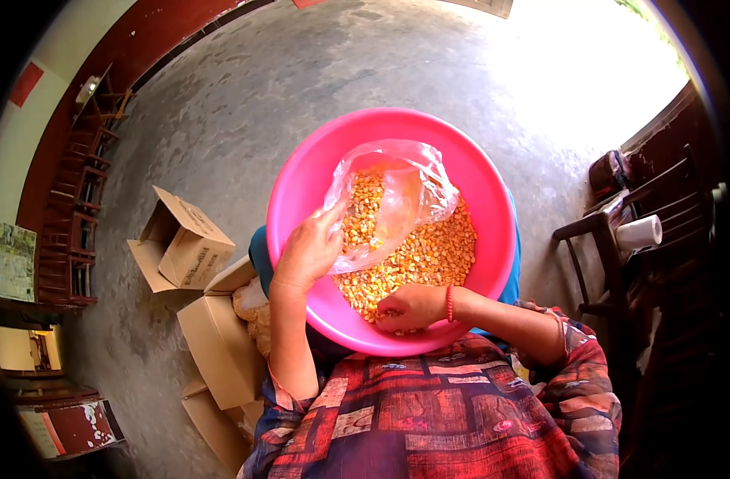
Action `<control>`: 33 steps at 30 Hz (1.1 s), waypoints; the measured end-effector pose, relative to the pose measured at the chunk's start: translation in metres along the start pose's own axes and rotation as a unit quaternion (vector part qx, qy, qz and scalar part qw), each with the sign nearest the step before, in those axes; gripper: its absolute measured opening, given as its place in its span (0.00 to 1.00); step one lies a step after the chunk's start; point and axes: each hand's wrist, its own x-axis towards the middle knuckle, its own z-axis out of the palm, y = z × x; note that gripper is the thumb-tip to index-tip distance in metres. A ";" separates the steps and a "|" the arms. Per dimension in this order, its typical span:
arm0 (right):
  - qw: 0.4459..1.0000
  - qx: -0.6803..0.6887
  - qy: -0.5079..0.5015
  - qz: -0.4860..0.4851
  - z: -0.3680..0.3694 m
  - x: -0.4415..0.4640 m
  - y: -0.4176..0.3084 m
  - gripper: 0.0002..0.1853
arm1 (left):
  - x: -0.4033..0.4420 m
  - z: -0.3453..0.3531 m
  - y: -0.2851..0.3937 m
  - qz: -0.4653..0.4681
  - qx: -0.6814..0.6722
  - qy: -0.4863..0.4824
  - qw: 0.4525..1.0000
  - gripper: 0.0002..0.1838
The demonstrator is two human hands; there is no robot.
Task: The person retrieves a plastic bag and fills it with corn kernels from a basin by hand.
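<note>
Head view: loose corn kernels lie in a pink basin, apparently rested on the lap for easy reach. The left hand pinches the clear plastic bag's left rim, seemingly to open its mouth; the right hand's fingers curl into kernels by the basin's near edge, contents hidden.
</note>
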 end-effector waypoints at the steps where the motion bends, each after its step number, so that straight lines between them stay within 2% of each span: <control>1: 1.000 0.000 0.000 0.001 0.001 0.001 0.003 0.14 | 0.000 0.000 0.000 -0.004 0.007 -0.003 1.000 0.25; 3: 0.998 -0.037 0.032 -0.038 0.005 0.006 0.014 0.16 | 0.000 0.000 0.000 -0.003 0.002 -0.002 1.000 0.25; 7: 0.994 -0.026 0.064 -0.086 0.000 0.001 0.017 0.16 | 0.000 0.000 -0.003 0.004 -0.003 -0.006 1.000 0.24; 9: 0.966 0.256 0.021 -0.021 -0.008 -0.008 0.009 0.13 | 0.000 0.001 -0.003 0.005 0.001 0.004 1.000 0.24; 10: 0.966 0.256 0.022 -0.021 -0.008 -0.008 0.010 0.13 | 0.000 0.002 -0.003 0.007 0.005 0.015 1.000 0.24; 12: 0.886 0.440 0.145 -0.018 -0.010 -0.007 0.013 0.13 | -0.001 0.001 -0.001 0.020 0.012 0.040 0.999 0.23; 14: 0.875 0.452 0.170 -0.014 -0.013 -0.010 0.012 0.12 | 0.000 0.000 0.000 0.033 0.020 0.066 0.997 0.23; 16: 0.833 0.519 0.187 -0.045 -0.012 -0.010 0.012 0.13 | 0.001 -0.001 -0.001 0.014 0.024 0.071 0.997 0.22; 18: 0.826 0.530 0.184 -0.060 -0.010 -0.014 0.007 0.13 | 0.000 -0.001 -0.001 0.014 0.030 0.072 0.997 0.23; 20: 0.791 0.572 0.191 -0.106 -0.009 -0.014 -0.001 0.15 | 0.000 -0.001 0.000 0.014 0.035 0.072 0.997 0.23; 24: 0.765 0.595 0.190 -0.159 -0.023 -0.015 -0.030 0.17 | 0.002 -0.002 -0.001 -0.001 0.028 0.058 0.998 0.24; 26: 0.737 0.590 0.248 -0.218 -0.035 -0.011 -0.044 0.18 | 0.002 0.000 -0.004 0.003 0.029 0.055 0.998 0.24; 27: 0.728 0.590 0.243 -0.250 -0.042 -0.002 -0.039 0.18 | 0.002 0.002 -0.005 0.013 0.035 0.065 0.997 0.24; 28: 0.729 0.589 0.243 -0.251 -0.048 0.006 -0.039 0.18 | 0.002 0.002 -0.006 0.023 0.042 0.075 0.996 0.23; 30: 0.709 0.575 0.319 -0.255 -0.058 0.021 -0.041 0.17 | 0.002 0.003 -0.006 0.028 0.039 0.078 0.996 0.23; 31: 0.771 0.457 0.349 -0.275 -0.062 0.035 -0.030 0.16 | 0.002 0.002 -0.006 0.032 0.035 0.080 0.996 0.23; 32: 0.771 0.456 0.348 -0.276 -0.065 0.040 -0.027 0.16 | 0.003 0.002 -0.004 0.032 0.035 0.081 0.996 0.23; 33: 0.809 0.390 0.367 -0.241 -0.068 0.044 -0.026 0.16 | 0.003 0.002 -0.003 0.019 0.031 0.077 0.996 0.22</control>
